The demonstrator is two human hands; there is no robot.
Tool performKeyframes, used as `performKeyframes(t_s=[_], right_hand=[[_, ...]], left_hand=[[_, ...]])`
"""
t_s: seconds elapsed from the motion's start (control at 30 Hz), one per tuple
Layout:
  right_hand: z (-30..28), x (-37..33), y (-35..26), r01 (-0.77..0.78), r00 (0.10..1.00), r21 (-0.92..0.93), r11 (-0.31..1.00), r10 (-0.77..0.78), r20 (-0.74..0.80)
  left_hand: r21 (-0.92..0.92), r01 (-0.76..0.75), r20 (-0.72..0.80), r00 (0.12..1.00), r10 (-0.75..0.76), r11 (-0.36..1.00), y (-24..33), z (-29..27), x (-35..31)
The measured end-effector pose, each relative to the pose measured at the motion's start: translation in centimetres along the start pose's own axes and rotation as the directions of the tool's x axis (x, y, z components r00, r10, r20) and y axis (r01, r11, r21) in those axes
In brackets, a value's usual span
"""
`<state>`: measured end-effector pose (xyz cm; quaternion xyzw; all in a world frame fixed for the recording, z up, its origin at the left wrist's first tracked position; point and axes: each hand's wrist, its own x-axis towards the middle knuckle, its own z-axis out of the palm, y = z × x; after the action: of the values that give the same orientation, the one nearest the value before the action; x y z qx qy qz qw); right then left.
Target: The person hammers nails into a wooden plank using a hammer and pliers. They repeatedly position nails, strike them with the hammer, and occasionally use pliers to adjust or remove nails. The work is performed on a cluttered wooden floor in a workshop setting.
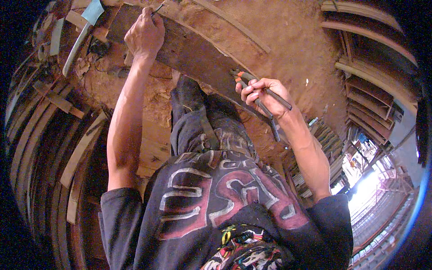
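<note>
My left hand [146,35] is closed at the far end of a long dark wooden plank [189,51]. A thin dark rod [158,8], its kind too small to make out, sticks out from between the fingertips. In my right hand [265,94] is a pair of pliers [281,100] with dark handles and orange near the joint. Their handles are spread apart, and the jaws point over the plank's right part. Whether the jaws touch the wood I cannot tell. The plank lies slantwise in front of my legs.
A hatchet [81,42] with a pale blade lies at the far left. Several curved-looking timbers [45,130] are stacked along the left side. A narrow wood strip [234,24] lies on the brown dirt floor [297,40]. Wooden shelving [371,90] stands at the right.
</note>
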<state>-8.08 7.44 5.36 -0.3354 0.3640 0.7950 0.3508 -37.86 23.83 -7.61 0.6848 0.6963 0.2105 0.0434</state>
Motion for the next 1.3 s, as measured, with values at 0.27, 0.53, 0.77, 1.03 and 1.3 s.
performKeyframes(t_s=[0.27,0.53,0.77,1.03,1.3], right_hand=[[2.5,-0.5,-1.0,0.031,0.993,-0.173,0.984,-0.049,-0.104],[1.3,-0.7,-1.4,-0.120,0.992,0.084,0.989,0.116,0.047],[1.1,-0.3,1.5,0.070,0.997,-0.027,0.997,-0.071,-0.038],[-2.2,-1.3,3.1,0.175,0.985,-0.217,0.960,-0.170,0.039],[-5.5,-1.6,5.4,0.329,0.940,-0.378,0.865,-0.338,0.046]], left_hand=[[0.001,0.004,0.014,1.000,-0.004,1.000,0.1,-0.1,-0.1],[0.001,-0.015,-0.015,1.000,0.015,1.000,0.2,-1.1,-0.2],[0.039,-0.020,-0.024,0.999,0.021,0.999,-0.2,-0.8,-0.1],[0.011,-0.043,-0.026,0.999,0.044,0.999,0.9,-1.2,0.1],[0.030,0.001,-0.004,1.000,-0.001,1.000,0.7,-0.5,-0.6]])
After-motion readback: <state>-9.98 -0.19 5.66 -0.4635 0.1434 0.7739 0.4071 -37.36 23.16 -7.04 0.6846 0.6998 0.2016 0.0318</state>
